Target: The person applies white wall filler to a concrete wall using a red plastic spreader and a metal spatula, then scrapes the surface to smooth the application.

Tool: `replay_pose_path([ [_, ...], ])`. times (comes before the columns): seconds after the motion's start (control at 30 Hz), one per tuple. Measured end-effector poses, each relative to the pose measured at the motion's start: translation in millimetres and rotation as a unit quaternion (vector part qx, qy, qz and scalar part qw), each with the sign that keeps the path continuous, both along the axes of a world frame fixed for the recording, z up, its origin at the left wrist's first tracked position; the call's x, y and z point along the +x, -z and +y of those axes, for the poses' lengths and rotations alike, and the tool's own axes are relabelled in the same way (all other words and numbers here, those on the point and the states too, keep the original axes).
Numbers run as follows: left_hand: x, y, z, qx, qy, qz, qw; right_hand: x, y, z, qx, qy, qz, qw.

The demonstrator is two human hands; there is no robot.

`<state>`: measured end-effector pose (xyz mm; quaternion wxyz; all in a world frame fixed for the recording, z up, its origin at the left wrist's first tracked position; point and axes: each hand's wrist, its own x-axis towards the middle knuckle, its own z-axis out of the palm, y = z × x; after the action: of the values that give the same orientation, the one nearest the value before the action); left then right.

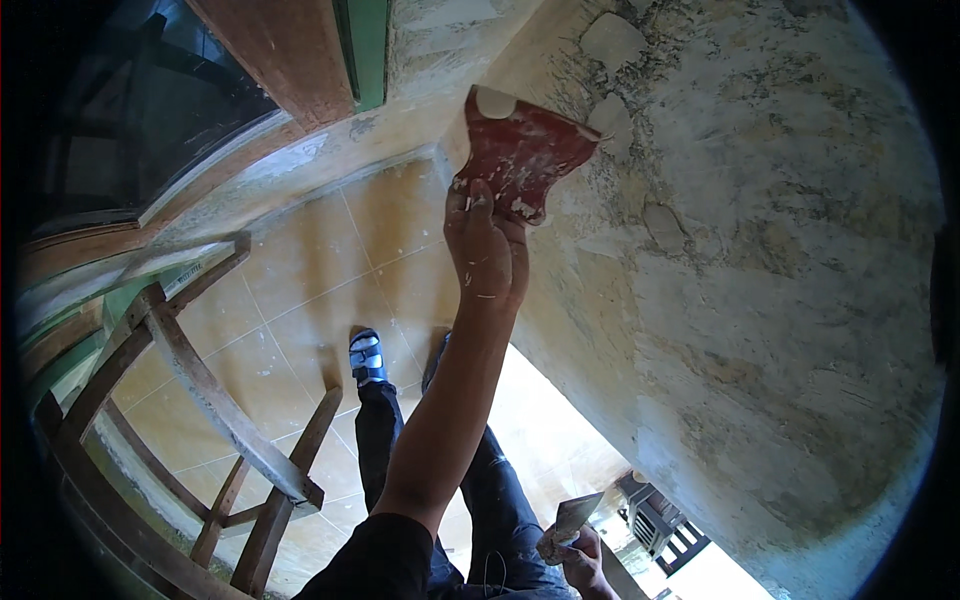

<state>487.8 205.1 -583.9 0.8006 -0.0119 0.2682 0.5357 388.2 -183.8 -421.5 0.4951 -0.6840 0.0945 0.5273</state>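
Observation:
My left hand (487,235) is raised in front of me, its fingers closed on the lower part of a wide red spreader (530,150). Pale smears cover the spreader, and a light lump of filler (496,103) sits at its upper left corner. Its far edge is close to the patchy wall (760,300); I cannot tell if they touch. Low on the right, beside my thigh, my right hand (585,562) grips a putty knife (577,513). The knife's metal blade points upward, and pale material is caked around its lower end.
A wooden trestle-like frame (220,400) stands on the left. Above it is a dark window (150,120) with a wooden surround and a green strip (365,50). Tiles spotted with white make up the floor (300,290). Beyond the wall's lower edge lies a dark slatted object (660,525).

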Motion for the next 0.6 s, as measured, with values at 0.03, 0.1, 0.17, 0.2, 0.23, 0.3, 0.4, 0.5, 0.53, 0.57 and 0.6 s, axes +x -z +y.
replay_pose_path([
  [0.03,1,3,1,0.002,0.004,-0.022,1.0,0,-1,4,-0.005,0.006,0.006,1.0],
  [0.1,4,-2,4,-0.003,0.006,-0.015,1.0,0,-1,2,-0.004,0.003,0.005,1.0],
  [0.17,2,0,5,-0.008,0.009,-0.008,1.0,0,-3,10,-0.003,0.001,0.004,1.0],
  [0.2,-4,6,5,-0.003,-0.013,-0.008,1.0,-2,-6,20,-0.012,0.018,0.008,1.0],
  [0.23,-11,11,6,0.003,-0.036,-0.007,0.999,-2,-7,28,-0.021,0.034,0.011,0.999],
  [0.3,-26,5,5,0.006,-0.039,-0.007,0.999,0,-10,29,-0.019,0.034,0.013,0.999],
  [0.4,-56,4,1,0.02,-0.01,0.002,1.0,0,-11,20,-0.009,0.026,0.011,1.0],
  [0.5,-79,12,0,-0.009,-0.006,0.062,0.998,1,-17,20,0.004,0.016,0.007,1.0],
  [0.53,-84,13,-2,-0.013,0.004,0.071,0.997,2,-19,23,0.006,0.013,0.008,1.0],
  [0.57,-88,9,-3,-0.011,0.002,0.073,0.997,1,-21,26,0.009,0.011,0.009,1.0],
  [0.6,-92,7,-4,-0.023,0.026,0.104,0.994,1,-23,29,0.015,0.018,0.009,1.0],
])
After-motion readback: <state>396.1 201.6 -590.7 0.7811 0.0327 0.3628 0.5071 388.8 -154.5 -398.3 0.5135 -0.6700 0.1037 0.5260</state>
